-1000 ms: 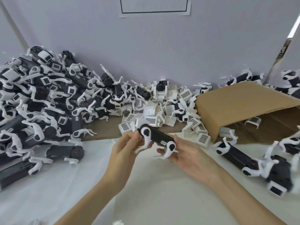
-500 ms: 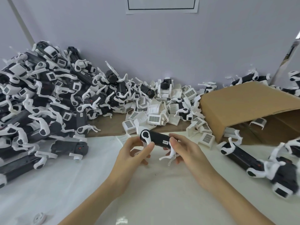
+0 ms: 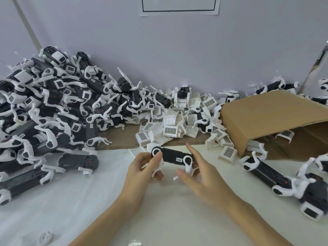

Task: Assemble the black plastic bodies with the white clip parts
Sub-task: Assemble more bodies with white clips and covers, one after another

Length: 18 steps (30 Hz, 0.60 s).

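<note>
A black plastic body with white leg-shaped clips at both ends is held above the white table sheet. My left hand grips its left end, thumb on the round white clip. My right hand cups the right end, fingers spread behind the body and thumb under the right white clip. A small label shows on the body's front.
A large heap of assembled black-and-white units fills the left. Loose white grille parts lie at the back centre. A tipped cardboard box sits at right, with more units in front of it. A stray white clip lies near left.
The body has turned so its labelled side and right clip face me. My right fingers have opened out from a closed grip. The camera has shifted slightly.
</note>
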Each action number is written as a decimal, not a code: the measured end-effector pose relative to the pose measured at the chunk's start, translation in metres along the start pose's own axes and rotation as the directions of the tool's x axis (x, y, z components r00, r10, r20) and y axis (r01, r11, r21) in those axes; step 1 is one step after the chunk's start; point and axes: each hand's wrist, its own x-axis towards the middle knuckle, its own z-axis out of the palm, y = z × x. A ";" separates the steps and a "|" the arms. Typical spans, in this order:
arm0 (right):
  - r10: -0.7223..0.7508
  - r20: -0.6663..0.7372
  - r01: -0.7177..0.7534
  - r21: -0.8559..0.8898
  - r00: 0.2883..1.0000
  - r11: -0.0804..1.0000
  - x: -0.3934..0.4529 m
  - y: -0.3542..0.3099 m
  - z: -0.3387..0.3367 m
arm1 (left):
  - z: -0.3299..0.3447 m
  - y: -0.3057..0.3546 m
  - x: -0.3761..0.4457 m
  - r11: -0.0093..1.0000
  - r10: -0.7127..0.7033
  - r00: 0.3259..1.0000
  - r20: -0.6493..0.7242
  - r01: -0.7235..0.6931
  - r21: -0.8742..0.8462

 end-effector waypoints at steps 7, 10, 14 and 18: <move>0.060 0.005 -0.059 -0.025 0.998 0.998 0.004 0.004 -0.008 | 0.001 -0.004 -0.003 0.998 0.022 1.000 0.021 -0.023 0.058; 0.046 0.003 -0.046 -0.013 0.999 0.999 0.005 0.006 -0.007 | 0.001 -0.006 -0.002 0.996 0.024 0.999 0.032 -0.027 0.086; -0.016 -0.014 0.017 0.077 1.000 0.997 0.003 0.006 -0.009 | 0.000 -0.004 -0.002 0.998 0.008 0.999 0.048 -0.011 0.062; 0.013 -0.023 -0.010 0.144 1.000 0.990 0.003 0.003 -0.003 | 0.000 -0.001 -0.001 0.999 0.006 1.000 0.022 -0.007 0.043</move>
